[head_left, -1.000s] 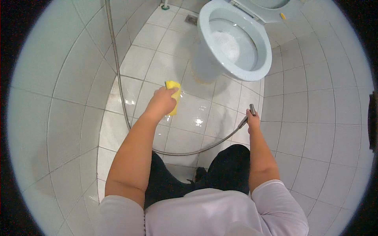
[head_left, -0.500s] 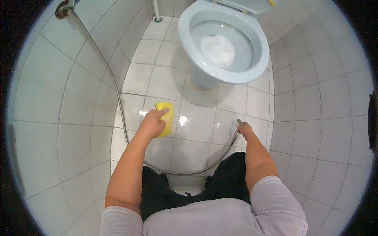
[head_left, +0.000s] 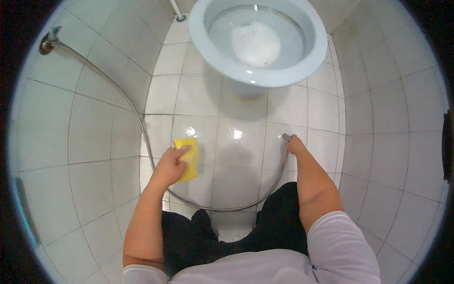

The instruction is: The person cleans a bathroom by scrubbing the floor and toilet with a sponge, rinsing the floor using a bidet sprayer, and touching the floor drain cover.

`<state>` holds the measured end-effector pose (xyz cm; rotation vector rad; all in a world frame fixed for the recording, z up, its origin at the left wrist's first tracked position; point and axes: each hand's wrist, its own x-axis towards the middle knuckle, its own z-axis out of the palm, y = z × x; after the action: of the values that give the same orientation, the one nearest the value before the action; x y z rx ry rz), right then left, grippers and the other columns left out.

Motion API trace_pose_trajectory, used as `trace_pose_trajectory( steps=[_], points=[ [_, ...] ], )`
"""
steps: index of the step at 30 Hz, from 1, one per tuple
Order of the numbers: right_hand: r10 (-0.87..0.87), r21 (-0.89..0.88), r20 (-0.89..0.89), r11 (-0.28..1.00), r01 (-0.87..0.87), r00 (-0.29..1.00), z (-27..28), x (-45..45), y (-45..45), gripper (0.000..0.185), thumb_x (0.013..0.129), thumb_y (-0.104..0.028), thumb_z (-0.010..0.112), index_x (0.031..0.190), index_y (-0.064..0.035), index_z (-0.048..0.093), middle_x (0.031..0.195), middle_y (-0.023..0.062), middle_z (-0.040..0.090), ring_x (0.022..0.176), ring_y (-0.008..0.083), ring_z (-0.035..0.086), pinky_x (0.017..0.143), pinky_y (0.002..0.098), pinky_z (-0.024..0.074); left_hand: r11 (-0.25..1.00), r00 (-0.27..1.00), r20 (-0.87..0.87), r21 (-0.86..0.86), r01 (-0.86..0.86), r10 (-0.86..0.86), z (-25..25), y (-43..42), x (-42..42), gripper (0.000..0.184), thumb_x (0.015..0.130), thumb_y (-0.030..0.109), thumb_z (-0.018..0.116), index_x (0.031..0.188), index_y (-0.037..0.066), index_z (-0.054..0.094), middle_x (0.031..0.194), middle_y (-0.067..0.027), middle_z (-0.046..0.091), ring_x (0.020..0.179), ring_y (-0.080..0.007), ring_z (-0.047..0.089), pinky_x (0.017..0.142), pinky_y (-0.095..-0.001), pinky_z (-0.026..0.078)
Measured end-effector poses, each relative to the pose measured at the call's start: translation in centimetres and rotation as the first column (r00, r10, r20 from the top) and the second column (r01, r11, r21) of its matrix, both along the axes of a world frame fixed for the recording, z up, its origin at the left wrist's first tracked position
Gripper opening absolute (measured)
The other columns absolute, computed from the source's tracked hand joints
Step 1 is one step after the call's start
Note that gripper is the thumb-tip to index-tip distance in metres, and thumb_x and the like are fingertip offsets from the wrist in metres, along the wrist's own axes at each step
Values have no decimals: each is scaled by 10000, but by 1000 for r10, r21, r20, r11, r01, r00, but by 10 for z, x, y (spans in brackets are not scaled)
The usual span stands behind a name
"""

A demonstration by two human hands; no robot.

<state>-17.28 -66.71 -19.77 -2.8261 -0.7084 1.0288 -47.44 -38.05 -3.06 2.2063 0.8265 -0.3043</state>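
Observation:
My left hand is closed on a flat yellow sponge, thumb and fingers along its left side. The sponge is held over the white floor tiles, left of the middle. On the right, my right hand grips the grey spray head of a metal shower hose. From there the hose loops low in front of my knees and rises to a wall valve at upper left. Beyond both hands stands a pale blue toilet with white foam in its bowl.
Tiled walls close in on the left and right. A white pipe meets the floor at the back left. The floor tiles look wet and shiny. A blue-green strip shows at the far left edge.
The camera view has shifted, so the toilet sits higher in the frame. My left hand and the sponge have moved a little left and nearer to me. The right hand still grips the spray head.

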Motion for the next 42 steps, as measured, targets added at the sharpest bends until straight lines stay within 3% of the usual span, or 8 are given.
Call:
trace_pose_trajectory(
  steps=[8,11,17,22,26,28,30,42],
  points=[
    [-115,-10,-48,993,115,992,-14,3,-6,524,757,-159,543,1240,-90,352,1155,194,466,1026,332,490,865,373,403,997,999,-9,-66,47,-47,-12,-3,4,462,705,69,487,1158,159,505,881,-145,464,796,-269,497,741,-323,416],
    [-64,-28,382,996,80,922,41,-11,30,520,758,-190,564,1230,-97,368,1104,179,514,996,311,514,857,367,407,998,1000,19,-63,15,-14,-12,-5,8,465,705,67,485,1160,163,505,891,-149,460,813,-274,496,757,-327,415],
    [342,694,-619,659,289,707,180,-77,104,722,707,-150,661,1292,-131,238,1280,63,331,1093,244,431,853,338,410,996,929,362,68,57,-77,17,-27,49,434,726,49,477,1151,134,457,988,-160,476,920,-280,503,820,-331,406],
    [198,898,-290,395,195,936,245,-93,139,836,632,-78,684,1311,-112,198,1239,98,359,1087,222,417,892,316,374,737,668,592,-669,94,452,74,-40,105,498,824,99,499,1253,113,248,1130,-138,472,1031,-209,480,876,-336,391],
    [-76,944,2,330,23,997,261,-40,141,777,618,-110,661,1279,-113,253,1203,184,399,1110,296,419,904,358,371,753,693,618,-637,164,371,105,-7,145,473,817,153,521,1236,116,305,1180,-166,447,1058,-236,468,887,-354,379],
    [-271,903,189,426,-59,944,258,-2,145,720,624,-98,620,1259,-97,281,1179,202,402,1086,319,429,908,374,367,995,762,647,43,-94,44,99,16,176,488,794,209,547,1224,102,342,1203,-199,423,1094,-287,445,900,-383,367],
    [-370,883,267,463,-73,890,250,21,157,690,629,-103,607,1246,-88,296,1166,204,401,1067,336,435,908,382,366,824,822,564,499,-270,-72,68,53,213,581,739,249,597,1240,95,346,1235,-220,381,1119,-336,413,916,-409,350],
    [-516,907,341,400,-130,786,246,44,166,613,615,-85,541,1187,-36,326,1092,196,373,1054,352,376,934,412,299,869,866,286,166,-466,410,80,75,276,678,705,106,502,1318,133,214,1309,-235,222,1128,-396,366,936,-392,335]
  ],
)
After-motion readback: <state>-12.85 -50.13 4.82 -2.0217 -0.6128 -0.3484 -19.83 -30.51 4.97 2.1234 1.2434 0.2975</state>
